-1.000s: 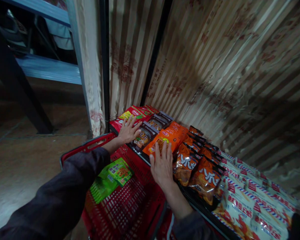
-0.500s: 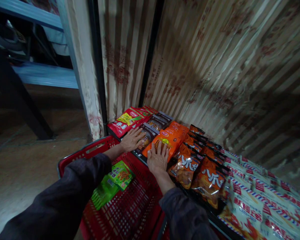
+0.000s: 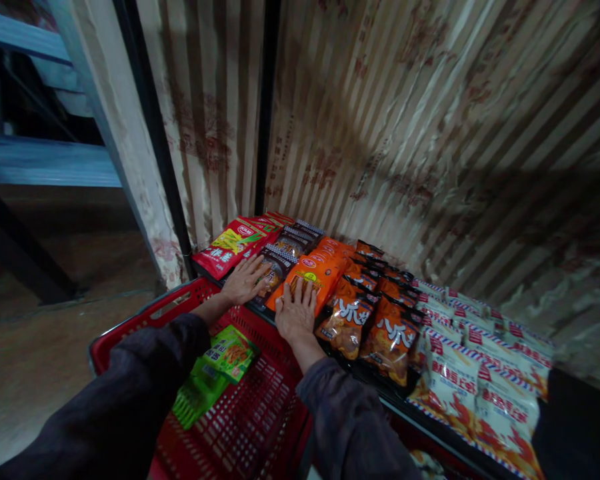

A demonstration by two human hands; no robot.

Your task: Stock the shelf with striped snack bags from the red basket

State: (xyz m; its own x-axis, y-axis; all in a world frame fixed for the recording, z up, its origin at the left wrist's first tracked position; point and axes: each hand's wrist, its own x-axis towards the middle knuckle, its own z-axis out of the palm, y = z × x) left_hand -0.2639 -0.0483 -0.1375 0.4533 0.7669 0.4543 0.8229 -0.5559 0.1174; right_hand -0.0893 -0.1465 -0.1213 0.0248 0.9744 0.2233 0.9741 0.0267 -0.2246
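Note:
My left hand [image 3: 244, 280] rests with spread fingers on a dark snack bag [image 3: 279, 262] with a checkered edge. Flat on the front orange bag [image 3: 316, 272] lies my right hand [image 3: 296, 312], its fingers apart too. Red bags [image 3: 233, 245] stand left of the dark ones. To the right come orange-brown bags with black tops [image 3: 349, 319], then several white bags [image 3: 450, 380] with striped edges. Below my hands, a red basket [image 3: 260, 413] holds green packets [image 3: 230, 353].
A striped, wrinkled cloth curtain [image 3: 405, 133] hangs behind the bags, with black poles [image 3: 267, 100] against it. At the left are a blue-grey shelf [image 3: 50, 160] and a dark slanted leg [image 3: 20, 247] on the floor. A black surface [image 3: 577, 413] shows at the far right.
The view has shifted right, so the bags, basket and both hands appear further left. The black surface at the right has come into view. Both hands still lie on the same bags.

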